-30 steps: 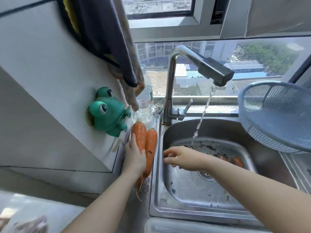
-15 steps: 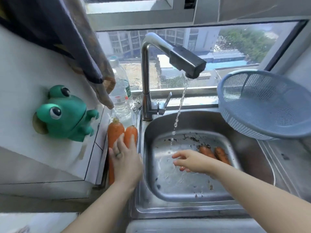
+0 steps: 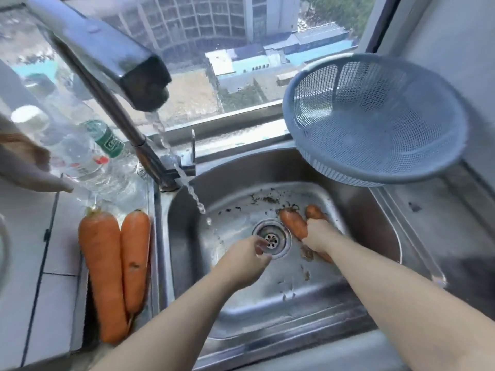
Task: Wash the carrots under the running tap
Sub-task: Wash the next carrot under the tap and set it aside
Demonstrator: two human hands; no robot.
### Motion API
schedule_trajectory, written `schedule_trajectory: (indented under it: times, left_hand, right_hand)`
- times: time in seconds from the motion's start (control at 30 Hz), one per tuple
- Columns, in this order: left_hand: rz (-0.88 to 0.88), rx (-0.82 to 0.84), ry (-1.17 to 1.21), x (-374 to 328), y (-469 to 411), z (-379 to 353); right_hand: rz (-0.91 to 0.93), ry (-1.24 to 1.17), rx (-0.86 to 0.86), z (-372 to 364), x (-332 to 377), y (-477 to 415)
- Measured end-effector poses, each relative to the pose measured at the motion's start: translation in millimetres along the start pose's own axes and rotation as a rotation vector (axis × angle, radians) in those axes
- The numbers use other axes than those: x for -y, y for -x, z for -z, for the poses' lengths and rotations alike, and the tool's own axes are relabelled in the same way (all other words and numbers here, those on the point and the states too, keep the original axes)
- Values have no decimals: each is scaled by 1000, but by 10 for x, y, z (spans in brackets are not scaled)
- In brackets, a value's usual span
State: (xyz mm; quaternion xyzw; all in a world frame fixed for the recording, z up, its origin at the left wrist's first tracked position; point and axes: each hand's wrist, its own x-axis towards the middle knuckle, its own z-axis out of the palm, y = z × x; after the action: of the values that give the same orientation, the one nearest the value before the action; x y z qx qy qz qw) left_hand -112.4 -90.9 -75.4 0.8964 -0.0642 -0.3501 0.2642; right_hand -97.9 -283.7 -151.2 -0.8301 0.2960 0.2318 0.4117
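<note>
Two dirty carrots (image 3: 292,222) lie side by side in the steel sink (image 3: 369,231), right of the drain (image 3: 278,246). My right hand (image 3: 321,235) is down on them, fingers curled round the nearer one. My left hand (image 3: 245,262) hovers just left of the drain with loosely curled fingers, holding nothing. Water (image 3: 188,184) runs from the tap (image 3: 142,81) and lands left of the drain, a little beyond my left hand. Two larger carrots (image 3: 107,263) lie on the ledge left of the sink.
A blue mesh colander (image 3: 375,119) sits tilted over the sink's back right corner. A clear plastic bottle (image 3: 80,156) stands behind the ledge carrots, with a hanging cloth (image 3: 24,167) at the far left. Bits of soil dot the sink floor.
My left hand has left the ledge carrots and come into the sink near the drain. My right hand has moved right, onto the carrots in the sink. The view has dropped closer.
</note>
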Motion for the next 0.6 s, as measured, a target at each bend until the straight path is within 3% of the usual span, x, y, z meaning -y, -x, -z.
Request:
schedule_trajectory:
  times: [0.07,0.17,0.3,0.43,0.6]
  left_hand:
    - [10,-10,24,19,-67,-1]
    - [30,-30,75,76,-104,5]
    - [58,-47,115,167,-92,9]
    - [113,-31,226,252,-34,-1]
    - [327,20,687,298,105,5]
  right_hand:
    - [-59,0,-16,-111,-39,-143]
    - [-55,345,-118,-190,12,-306]
    - [62,721,-56,-242,38,-359]
    - [170,773,-44,-223,100,-218]
    - [345,647,115,-132,455,289]
